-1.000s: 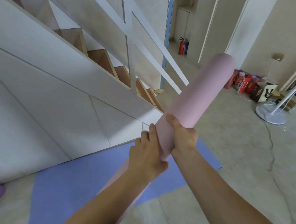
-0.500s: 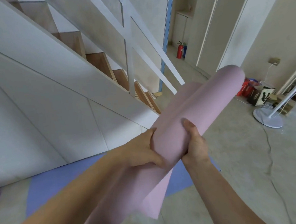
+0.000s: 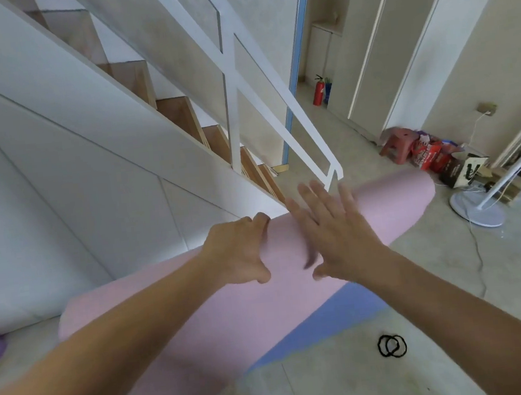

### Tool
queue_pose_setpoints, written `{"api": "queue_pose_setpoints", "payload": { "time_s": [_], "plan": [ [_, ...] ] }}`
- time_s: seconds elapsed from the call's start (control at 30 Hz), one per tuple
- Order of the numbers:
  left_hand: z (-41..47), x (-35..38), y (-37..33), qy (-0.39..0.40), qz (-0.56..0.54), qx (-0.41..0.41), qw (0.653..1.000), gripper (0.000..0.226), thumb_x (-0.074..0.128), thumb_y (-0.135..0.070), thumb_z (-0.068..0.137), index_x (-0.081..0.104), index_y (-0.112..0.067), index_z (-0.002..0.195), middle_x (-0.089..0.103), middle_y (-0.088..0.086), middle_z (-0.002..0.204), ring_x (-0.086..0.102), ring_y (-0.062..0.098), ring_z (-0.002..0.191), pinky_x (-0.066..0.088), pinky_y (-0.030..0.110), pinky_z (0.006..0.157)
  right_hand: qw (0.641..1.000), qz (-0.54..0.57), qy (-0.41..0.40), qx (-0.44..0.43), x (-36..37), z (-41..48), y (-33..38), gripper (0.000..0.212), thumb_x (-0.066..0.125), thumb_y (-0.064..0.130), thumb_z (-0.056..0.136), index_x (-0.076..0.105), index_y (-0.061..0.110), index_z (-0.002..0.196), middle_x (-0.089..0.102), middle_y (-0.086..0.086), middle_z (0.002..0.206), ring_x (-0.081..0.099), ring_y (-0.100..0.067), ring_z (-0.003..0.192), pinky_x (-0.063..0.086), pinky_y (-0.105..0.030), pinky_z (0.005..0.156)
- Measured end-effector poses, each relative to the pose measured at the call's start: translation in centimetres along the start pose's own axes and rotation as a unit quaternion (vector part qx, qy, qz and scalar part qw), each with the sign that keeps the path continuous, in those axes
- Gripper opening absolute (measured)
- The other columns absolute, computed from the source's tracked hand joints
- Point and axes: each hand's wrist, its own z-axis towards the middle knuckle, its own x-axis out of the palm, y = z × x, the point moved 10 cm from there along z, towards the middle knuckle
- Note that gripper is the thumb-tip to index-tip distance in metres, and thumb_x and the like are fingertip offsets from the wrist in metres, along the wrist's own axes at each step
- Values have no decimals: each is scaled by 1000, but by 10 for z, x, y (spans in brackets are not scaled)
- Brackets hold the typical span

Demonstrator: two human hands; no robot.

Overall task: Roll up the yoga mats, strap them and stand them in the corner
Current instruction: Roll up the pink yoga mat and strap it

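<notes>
pink yoga mat (image 3: pixel 263 308), rolled, outer flap loose: held mid-air above the blue mat (image 3: pixel 343 310) flat on the floor (image 3: pixel 451 274). left hand (image 3: pixel 239 253): fingers curled round the roll, likely pinning the wrap. right hand (image 3: pixel 336 237): fingers straight, spread, seemingly pressing the roll; blurred. black loop straps (image 3: pixel 392 345): floor, near right. stair panel (image 3: pixel 92 181) close on left; open floor right.

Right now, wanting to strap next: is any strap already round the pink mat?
No, the pink mat shows no strap; black loops lie on the floor.

Bare forearms (image 3: pixel 114 345) lead to the bare left hand (image 3: pixel 238 258) and right hand (image 3: pixel 336 241).
</notes>
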Motion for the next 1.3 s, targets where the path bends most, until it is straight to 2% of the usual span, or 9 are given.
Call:
{"api": "queue_pose_setpoints", "payload": {
  "time_s": [0.2, 0.37, 0.5, 0.63, 0.73, 0.93, 1.03, 1.2, 1.3],
  "plan": [
    [-16, 12, 0, 146, -101, 7, 984, 85, 83, -47, 57, 43, -35, 131, 58, -15, 102, 60, 13, 93, 50, 27, 76, 981, 93, 156, -65, 27, 15, 7, 89, 73, 62, 58, 38, 35, 135, 59, 8, 115, 58, -17, 102, 49, -34, 82],
    [-22, 13, -19, -3, 201, 64, 977, 140, 85, -56, 53, -6, -21, 152, 46, 5, 129, 55, 29, 108, 41, 45, 94, 938, 227, 262, 9, 39, 17, -10, 71, 77, 59, 47, 51, 40, 109, 63, 16, 90, 61, -9, 83, 53, -33, 76],
    [-24, 20, -15, -25, 190, 65, 979, 92, 75, -43, 61, 30, -20, 137, 42, -3, 94, 48, 22, 78, 37, 30, 64, 900, 292, 325, 13, 48, -1, -5, 80, 79, 59, 47, 46, 49, 119, 60, 21, 105, 59, -12, 105, 52, -40, 88],
    [-10, 21, 10, 86, 7, 27, 996, 84, 81, -53, 51, 42, -28, 121, 57, -12, 96, 61, 17, 84, 48, 30, 69, 982, 75, 166, -53, 39, -10, 25, 148, 78, 76, 41, -4, 27, 154, 28, -9, 158, 31, -33, 143, 24, -58, 114],
    [-8, 30, 17, 215, -171, 10, 961, 87, 89, -55, 42, 47, -40, 117, 63, -18, 108, 63, 9, 97, 56, 33, 85, 998, 22, 21, -59, 15, -12, 36, 129, 82, 67, 48, 22, 18, 151, 52, -14, 137, 53, -36, 120, 38, -54, 104],
    [-20, 18, -5, 171, 27, 71, 982, 141, 82, -71, 45, -1, -37, 154, 47, -7, 132, 55, 20, 118, 45, 33, 92, 925, 228, 303, -4, 35, 6, -7, 76, 79, 61, 47, 49, 43, 115, 60, 16, 93, 58, -8, 86, 53, -37, 80],
    [-31, 15, -13, 65, 105, 78, 989, 119, 77, -65, 53, 16, -28, 148, 50, -6, 107, 60, 22, 94, 46, 31, 76, 885, 296, 360, 15, 43, 0, -9, 76, 84, 56, 46, 51, 46, 113, 61, 18, 101, 60, -10, 97, 54, -39, 83],
    [-17, 20, 31, 139, -76, -32, 987, 85, 85, -60, 44, 47, -30, 114, 62, -14, 97, 62, 12, 86, 53, 32, 78, 974, 63, 197, -90, 30, -8, 31, 145, 78, 74, 50, -15, 30, 153, 11, -7, 161, 19, -34, 145, 19, -55, 116],
    [-18, 36, 32, 220, -317, -60, 921, 78, 94, -41, 42, 59, -27, 111, 73, -8, 102, 72, 15, 92, 60, 42, 86, 993, -29, 39, -108, 13, -8, 42, 137, 83, 62, 54, 3, 17, 156, 28, -23, 154, 32, -45, 137, 23, -60, 109]
  ]
}}
